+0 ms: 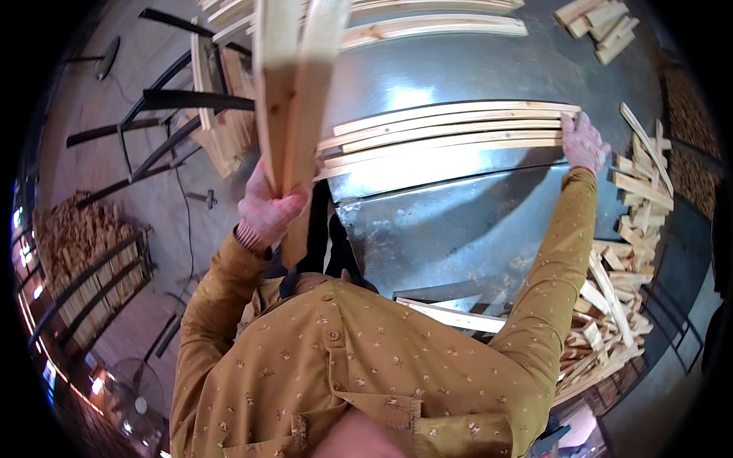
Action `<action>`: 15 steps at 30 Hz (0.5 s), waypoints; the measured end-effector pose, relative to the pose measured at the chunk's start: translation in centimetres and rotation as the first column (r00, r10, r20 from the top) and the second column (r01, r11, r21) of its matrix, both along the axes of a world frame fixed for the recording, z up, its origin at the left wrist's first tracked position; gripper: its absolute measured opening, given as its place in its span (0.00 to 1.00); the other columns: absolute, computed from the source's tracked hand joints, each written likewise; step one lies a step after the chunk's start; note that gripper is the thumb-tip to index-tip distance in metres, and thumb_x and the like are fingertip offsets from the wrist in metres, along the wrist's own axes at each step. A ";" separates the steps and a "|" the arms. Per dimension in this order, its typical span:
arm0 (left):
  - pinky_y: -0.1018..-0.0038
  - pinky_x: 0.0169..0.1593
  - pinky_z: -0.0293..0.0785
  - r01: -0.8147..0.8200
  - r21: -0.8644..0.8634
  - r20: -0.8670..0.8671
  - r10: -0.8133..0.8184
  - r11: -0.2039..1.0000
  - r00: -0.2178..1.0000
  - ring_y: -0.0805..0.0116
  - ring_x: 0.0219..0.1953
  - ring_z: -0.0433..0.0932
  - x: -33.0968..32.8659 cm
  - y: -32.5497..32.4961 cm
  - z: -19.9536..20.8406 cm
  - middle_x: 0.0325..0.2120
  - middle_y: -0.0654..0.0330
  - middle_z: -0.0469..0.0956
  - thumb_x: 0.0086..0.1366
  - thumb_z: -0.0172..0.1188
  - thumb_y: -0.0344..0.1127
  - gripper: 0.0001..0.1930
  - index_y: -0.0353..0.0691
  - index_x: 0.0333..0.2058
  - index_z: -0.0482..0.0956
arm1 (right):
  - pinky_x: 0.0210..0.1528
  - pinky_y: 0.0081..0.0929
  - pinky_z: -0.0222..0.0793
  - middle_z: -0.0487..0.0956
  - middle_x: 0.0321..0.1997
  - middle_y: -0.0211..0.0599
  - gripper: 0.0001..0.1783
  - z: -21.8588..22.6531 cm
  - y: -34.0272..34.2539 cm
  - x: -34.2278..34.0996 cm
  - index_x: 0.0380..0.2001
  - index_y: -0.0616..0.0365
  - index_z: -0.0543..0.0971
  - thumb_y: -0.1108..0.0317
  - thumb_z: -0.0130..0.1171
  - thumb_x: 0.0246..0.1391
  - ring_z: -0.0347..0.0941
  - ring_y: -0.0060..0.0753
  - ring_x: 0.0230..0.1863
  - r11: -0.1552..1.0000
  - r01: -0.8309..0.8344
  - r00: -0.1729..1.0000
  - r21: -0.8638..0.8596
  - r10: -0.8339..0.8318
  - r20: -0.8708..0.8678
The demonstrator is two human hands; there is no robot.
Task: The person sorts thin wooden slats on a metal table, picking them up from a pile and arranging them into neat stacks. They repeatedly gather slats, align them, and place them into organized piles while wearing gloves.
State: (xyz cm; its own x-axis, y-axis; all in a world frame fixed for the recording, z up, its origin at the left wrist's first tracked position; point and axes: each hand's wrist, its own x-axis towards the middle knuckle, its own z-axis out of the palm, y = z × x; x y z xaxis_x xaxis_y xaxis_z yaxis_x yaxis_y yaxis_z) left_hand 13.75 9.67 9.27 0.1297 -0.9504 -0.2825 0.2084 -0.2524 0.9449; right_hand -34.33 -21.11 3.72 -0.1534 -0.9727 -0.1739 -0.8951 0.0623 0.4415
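Note:
My left hand [272,208], in a pinkish knit-cuffed glove, is closed around wooden boards [289,99]. They stand upright in front of me at the table's left edge, their tops running out of view. My right hand [584,143], gloved too, reaches far forward with its fingers apart. It touches the right ends of several long wooden strips [458,122], which lie side by side across the metal table [443,221]. The left ends of some strips are partly hidden behind my left hand and the boards.
More strips [435,29] lie at the table's far side, with short pieces [599,23] far right. Jumbled offcuts [611,313] are heaped along the right. Black metal frames [164,107] and a crate of wood blocks [95,267] stand left; a fan [137,397] sits lower left.

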 end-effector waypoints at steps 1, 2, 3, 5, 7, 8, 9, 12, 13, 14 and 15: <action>0.74 0.48 0.73 -0.011 -0.011 -0.008 0.011 1.000 1.000 0.72 0.45 0.75 -0.5 -0.7 0.3 0.48 0.59 0.77 0.56 0.65 0.37 0.31 0.37 0.58 0.68 | 0.70 0.57 0.48 0.73 0.66 0.37 0.40 -0.2 -0.3 -0.4 0.68 0.42 0.65 0.30 0.35 0.63 0.66 0.38 0.69 1.000 -0.012 1.000 -0.022 0.012 0.012; 0.80 0.45 0.73 0.012 -0.011 -0.139 -0.014 1.000 0.990 0.76 0.44 0.73 -0.2 -0.3 -1.1 0.47 0.64 0.74 0.58 0.68 0.32 0.36 0.36 0.63 0.62 | 0.70 0.56 0.49 0.73 0.66 0.37 0.40 -0.4 -0.4 -0.8 0.69 0.41 0.65 0.30 0.36 0.63 0.65 0.38 0.69 0.999 -0.019 0.999 -0.044 0.020 0.025; 0.79 0.46 0.73 0.007 0.037 -0.091 -0.004 0.999 0.996 0.76 0.45 0.72 -0.5 -0.7 -1.6 0.47 0.64 0.74 0.58 0.67 0.31 0.36 0.37 0.64 0.63 | 0.70 0.55 0.49 0.73 0.66 0.37 0.40 -0.3 -0.5 -1.2 0.69 0.41 0.65 0.30 0.37 0.63 0.65 0.38 0.69 0.999 -0.028 0.999 -0.038 0.030 0.038; 0.78 0.47 0.73 -0.003 0.131 0.008 0.002 0.991 1.000 0.77 0.46 0.71 -1.9 -1.7 -2.2 0.47 0.65 0.73 0.57 0.65 0.29 0.36 0.37 0.64 0.63 | 0.70 0.53 0.50 0.72 0.67 0.37 0.39 -0.4 -1.1 -2.3 0.69 0.40 0.65 0.30 0.38 0.63 0.63 0.39 0.70 0.999 -0.039 0.997 -0.030 0.040 0.065; 0.75 0.52 0.71 -0.014 0.141 0.048 0.008 0.990 0.999 0.74 0.48 0.70 -2.7 -2.1 -3.6 0.48 0.65 0.74 0.54 0.63 0.27 0.38 0.38 0.65 0.63 | 0.70 0.52 0.51 0.71 0.68 0.37 0.40 -1.1 -2.0 -4.3 0.68 0.40 0.66 0.29 0.42 0.61 0.64 0.42 0.70 0.996 -0.011 0.983 -0.091 0.028 0.180; 0.75 0.53 0.71 -0.007 0.147 0.071 -0.004 0.989 0.997 0.74 0.49 0.71 -2.7 -2.0 -3.9 0.49 0.65 0.74 0.54 0.63 0.27 0.38 0.38 0.66 0.63 | 0.70 0.53 0.51 0.71 0.67 0.38 0.41 -1.7 -2.3 -5.1 0.68 0.40 0.66 0.29 0.42 0.61 0.64 0.43 0.69 0.992 0.015 0.978 -0.128 0.012 0.209; 0.75 0.54 0.70 0.002 0.149 0.092 -0.016 0.989 0.996 0.73 0.49 0.71 -2.7 -2.3 -4.1 0.49 0.64 0.74 0.54 0.63 0.28 0.39 0.38 0.66 0.62 | 0.70 0.54 0.51 0.72 0.67 0.38 0.41 -2.2 -2.7 -6.0 0.68 0.40 0.66 0.28 0.43 0.60 0.65 0.44 0.69 0.985 0.044 0.972 -0.168 -0.004 0.235; 0.74 0.56 0.70 0.044 0.165 0.085 -0.059 0.985 0.995 0.72 0.51 0.71 -2.2 -2.6 -4.1 0.51 0.64 0.74 0.53 0.64 0.29 0.41 0.37 0.67 0.61 | 0.69 0.55 0.53 0.75 0.63 0.36 0.39 -2.5 -4.1 -7.5 0.62 0.38 0.74 0.26 0.42 0.59 0.67 0.42 0.68 0.992 0.095 0.951 -0.078 -0.067 0.303; 0.74 0.55 0.70 0.054 0.142 0.084 -0.066 0.988 0.994 0.72 0.51 0.71 -2.1 -2.6 -4.2 0.51 0.64 0.74 0.53 0.64 0.30 0.41 0.37 0.67 0.61 | 0.69 0.55 0.53 0.76 0.63 0.36 0.38 -1.6 -4.2 -6.6 0.61 0.37 0.76 0.26 0.42 0.59 0.67 0.41 0.67 0.994 0.111 0.944 -0.004 -0.104 0.312; 0.74 0.55 0.71 0.063 0.119 0.083 -0.073 0.991 0.994 0.72 0.51 0.71 -1.8 -2.6 -4.2 0.51 0.64 0.74 0.52 0.64 0.31 0.41 0.37 0.67 0.61 | 0.69 0.53 0.53 0.77 0.61 0.33 0.37 -0.6 -4.1 -5.6 0.56 0.36 0.80 0.26 0.40 0.60 0.68 0.40 0.67 0.992 0.127 0.940 -0.008 -0.118 0.320; 0.74 0.54 0.71 0.079 0.092 0.079 -0.086 0.993 0.993 0.72 0.50 0.71 -1.7 -2.8 -4.2 0.51 0.64 0.74 0.52 0.64 0.31 0.42 0.37 0.67 0.61 | 0.69 0.51 0.54 0.78 0.61 0.33 0.37 -0.2 -4.4 -5.8 0.55 0.37 0.80 0.26 0.39 0.60 0.68 0.40 0.66 0.992 0.107 0.945 0.062 -0.121 0.304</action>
State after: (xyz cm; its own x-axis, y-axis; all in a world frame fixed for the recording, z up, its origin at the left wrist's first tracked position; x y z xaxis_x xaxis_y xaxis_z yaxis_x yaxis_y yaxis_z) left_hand 12.05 6.91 5.03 0.0781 -0.9305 -0.3577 0.1055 -0.3491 0.9311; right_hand -40.14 -25.47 3.54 -0.1951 -0.9421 -0.2727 -0.9757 0.1583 0.1512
